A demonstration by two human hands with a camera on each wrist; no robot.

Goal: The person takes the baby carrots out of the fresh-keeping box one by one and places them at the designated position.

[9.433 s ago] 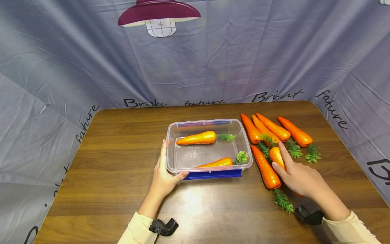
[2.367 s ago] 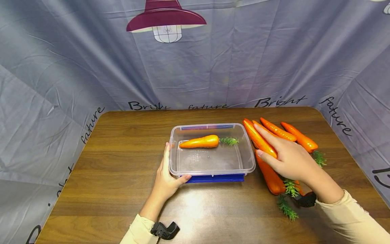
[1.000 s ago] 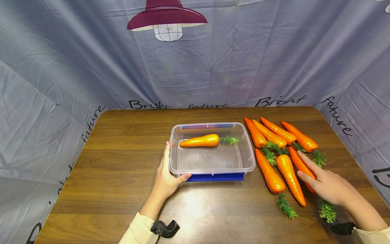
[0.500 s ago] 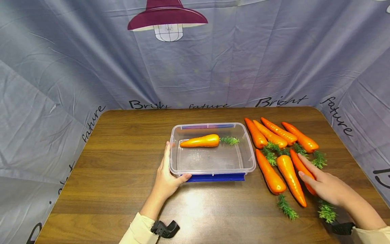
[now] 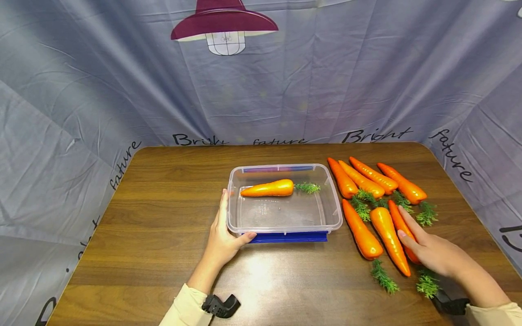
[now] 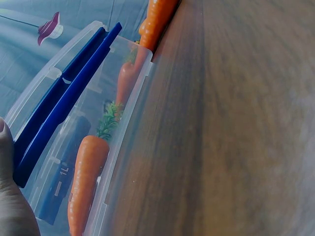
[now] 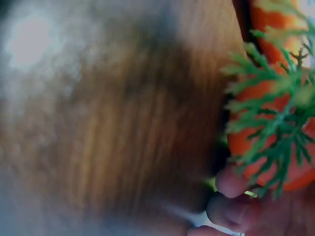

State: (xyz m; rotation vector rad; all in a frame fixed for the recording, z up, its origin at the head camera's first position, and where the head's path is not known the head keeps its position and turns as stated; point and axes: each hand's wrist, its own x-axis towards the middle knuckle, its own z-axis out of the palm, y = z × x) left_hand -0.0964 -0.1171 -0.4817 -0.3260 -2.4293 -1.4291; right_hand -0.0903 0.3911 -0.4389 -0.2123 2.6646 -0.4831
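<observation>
A clear plastic food container [image 5: 261, 215] with blue latches [image 5: 287, 237] stands mid-table without a lid on top. My left hand [image 5: 222, 242] grips its left front corner, thumb by the front latch. Inside, along the back, lies one orange carrot [image 5: 269, 188] with green leaves; the left wrist view shows a carrot [image 6: 87, 172] through the clear wall. Over on the right, my right hand [image 5: 434, 251] holds a red-orange carrot [image 5: 399, 219] low at the table, its leaves [image 5: 427, 285] toward me. Right wrist view: leaves [image 7: 280, 123] partly cover that carrot.
Left of the held carrot lie a yellow-orange carrot [image 5: 389, 240] and a redder carrot [image 5: 360, 231]. Behind them several carrots [image 5: 363, 179] lie side by side, close to the container's right wall. A grey printed curtain [image 5: 261, 90] surrounds the wooden table [image 5: 171, 194].
The container held two carrots at first; the front one is gone from it. My right hand has since gone to the rightmost front carrot and shifted it slightly left. My left hand keeps its grip.
</observation>
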